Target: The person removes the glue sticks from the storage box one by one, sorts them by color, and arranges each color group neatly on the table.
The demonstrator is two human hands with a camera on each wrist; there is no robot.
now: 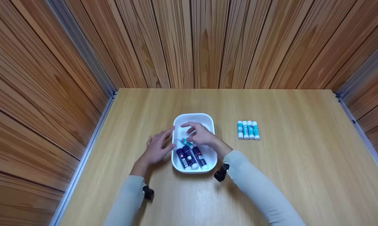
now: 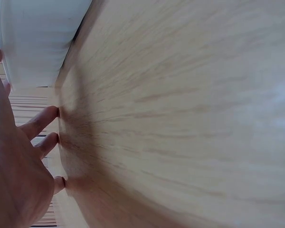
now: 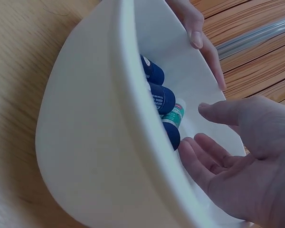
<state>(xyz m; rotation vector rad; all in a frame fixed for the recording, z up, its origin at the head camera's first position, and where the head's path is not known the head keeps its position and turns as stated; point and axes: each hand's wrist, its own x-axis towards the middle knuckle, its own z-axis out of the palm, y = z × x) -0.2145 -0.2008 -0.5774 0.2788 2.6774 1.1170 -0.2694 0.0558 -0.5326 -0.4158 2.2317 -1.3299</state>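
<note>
A white plastic tub (image 1: 210, 125) holds three dark blue glue sticks (image 1: 190, 157) lying side by side at its near end. Against their upper ends lies one smaller teal-and-white glue stick (image 1: 186, 143), tilted. My right hand (image 1: 202, 135) reaches over the right rim into the tub, thumb and fingers apart with nothing between them; in the right wrist view its fingertips (image 3: 187, 145) are close to the teal-and-white stick (image 3: 174, 115). On the left side, my left hand (image 1: 157, 147) touches the tub's wall with thumb and forefinger, while other fingertips (image 2: 52, 112) rest on the table.
To the right of the tub, several teal-and-white glue sticks (image 1: 248, 130) lie in a tidy row on the wooden table (image 1: 301, 163). Wood-plank walls (image 1: 204, 47) with metal corner rails (image 1: 82, 44) stand behind and at both sides.
</note>
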